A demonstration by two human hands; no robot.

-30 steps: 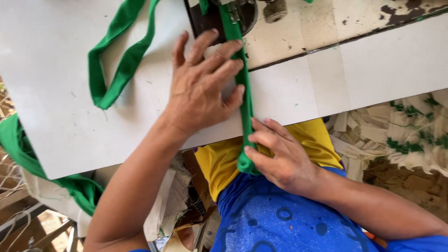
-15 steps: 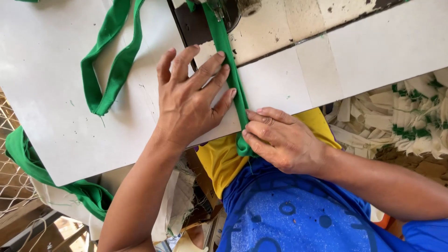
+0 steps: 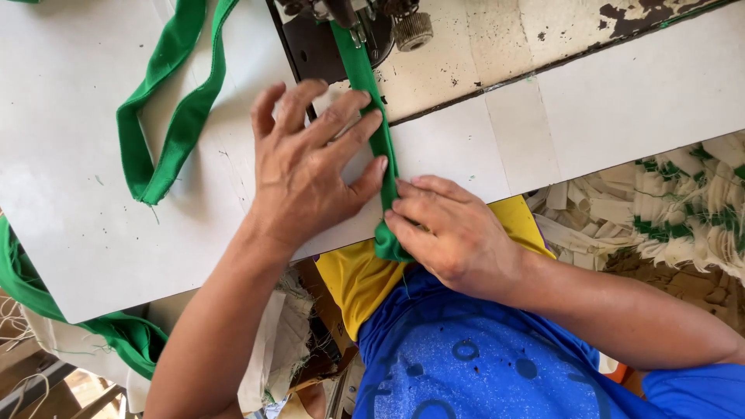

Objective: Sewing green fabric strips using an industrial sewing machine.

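At the far left, a green strap loop (image 3: 159, 116) is being left lying on the white surface (image 3: 70, 202), curled back on itself, its place on that surface unchanged since the earlier frame, though the whole view is now being seen shifted a little lower. Below the surface edge, more green cloth (image 3: 31, 299) is being let hang toward the floor.

The left hand (image 3: 310, 167) is being pressed flat on the surface with fingers spread, its fingertips being laid against the left edge of the green folded strip (image 3: 372, 101). Compared with half a second ago, this hand is being held slightly nearer the needle area, and more of the machine head is being shown at the top. No closed grip is being made by it; the palm is being kept open on the surface.

The strip is being run from the sewing machine foot (image 3: 349, 19) down to the surface edge just in front of the person. A round knurled knob (image 3: 414, 31) is being shown beside the foot.

The right hand (image 3: 450, 233) is being kept at the strip's lower end, its grip being narrowed on the fold between thumb and fingers. At the far right, a heap of pale cloth scraps with green marks (image 3: 667, 209) is being left below the surface.
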